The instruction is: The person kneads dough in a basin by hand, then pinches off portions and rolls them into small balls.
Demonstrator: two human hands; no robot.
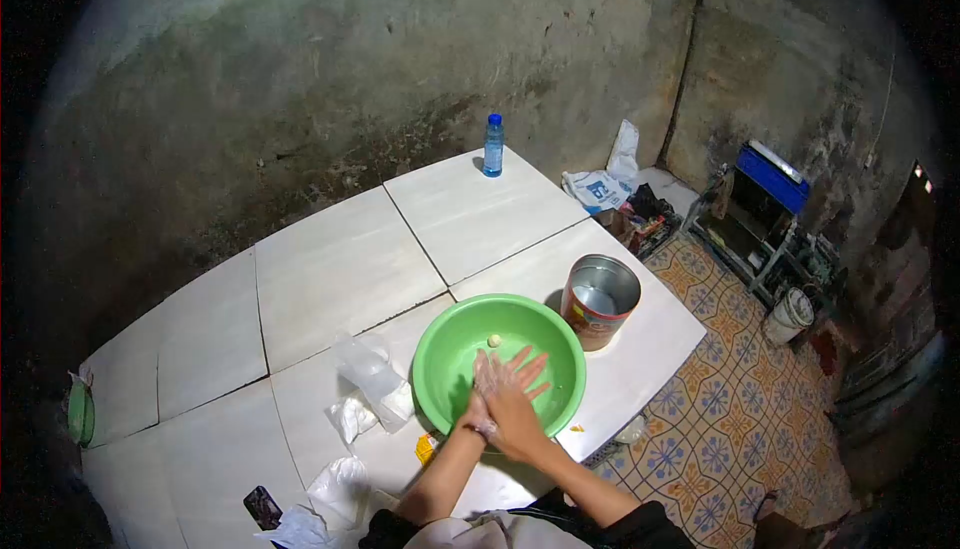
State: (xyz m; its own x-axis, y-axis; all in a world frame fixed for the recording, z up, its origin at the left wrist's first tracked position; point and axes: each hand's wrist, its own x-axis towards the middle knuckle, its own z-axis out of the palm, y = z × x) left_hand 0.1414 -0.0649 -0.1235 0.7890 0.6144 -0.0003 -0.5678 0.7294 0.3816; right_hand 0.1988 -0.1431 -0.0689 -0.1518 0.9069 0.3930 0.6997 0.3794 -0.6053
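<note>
Over the green basin (430, 349) on the white tiled table, my two hands press against each other. My left hand (478, 411) is mostly covered by the other, and its fingers are hard to make out. My right hand (512, 399) lies across it with fingers spread, and whitish residue coats the skin. A small pale lump (494, 341) rests inside the basin beyond my fingertips. Right of the basin stands an open metal tin (592, 324). Clear plastic bags with white contents (352, 417) and a yellow packet (425, 448) lie to the left.
A blue-capped bottle (493, 149) stands near the table's (345, 279) far corner. At the lower left are a phone (262, 508) and crumpled plastic (340, 484). A green object (81, 411) sits at the far left edge. On the patterned floor are a bucket (790, 316) and a metal frame (745, 224).
</note>
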